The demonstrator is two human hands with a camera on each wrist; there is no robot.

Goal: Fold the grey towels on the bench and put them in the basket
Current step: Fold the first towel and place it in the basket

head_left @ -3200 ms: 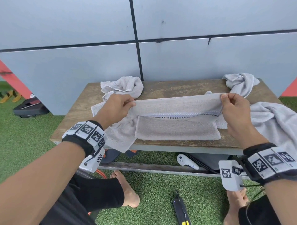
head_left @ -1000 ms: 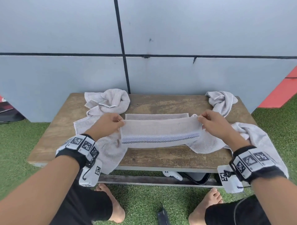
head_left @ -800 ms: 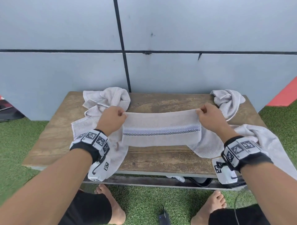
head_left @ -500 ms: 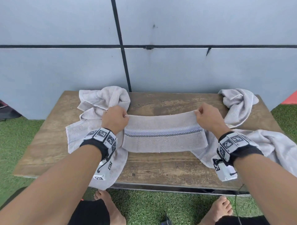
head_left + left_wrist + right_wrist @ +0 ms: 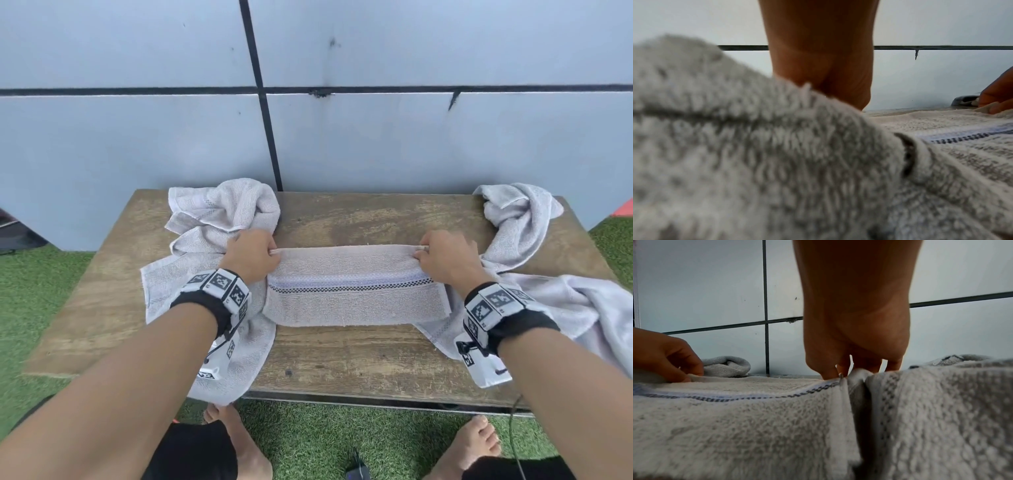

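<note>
A folded grey towel [image 5: 352, 294] with a dark checked stripe lies across the middle of the wooden bench [image 5: 359, 353]. My left hand [image 5: 251, 255] pinches its far left corner, and my right hand [image 5: 442, 255] pinches its far right corner, both low on the bench top. In the right wrist view the right hand [image 5: 851, 368] has its fingertips on the towel's [image 5: 735, 418] far edge, and the left hand [image 5: 674, 363] holds the other end. In the left wrist view the towel [image 5: 941, 129] stretches toward the right hand [image 5: 996, 100]. No basket is in view.
A crumpled grey towel [image 5: 219, 216] lies at the bench's back left and hangs over the front edge. Another towel [image 5: 517, 219] is bunched at the back right, and one [image 5: 582, 308] drapes off the right side. A grey panelled wall stands behind. Green turf and bare feet are below.
Both hands carried the held edge of the towel away from me to the far side and lowered it, so the towel now lies folded flat on the bench with the stripe on top.
</note>
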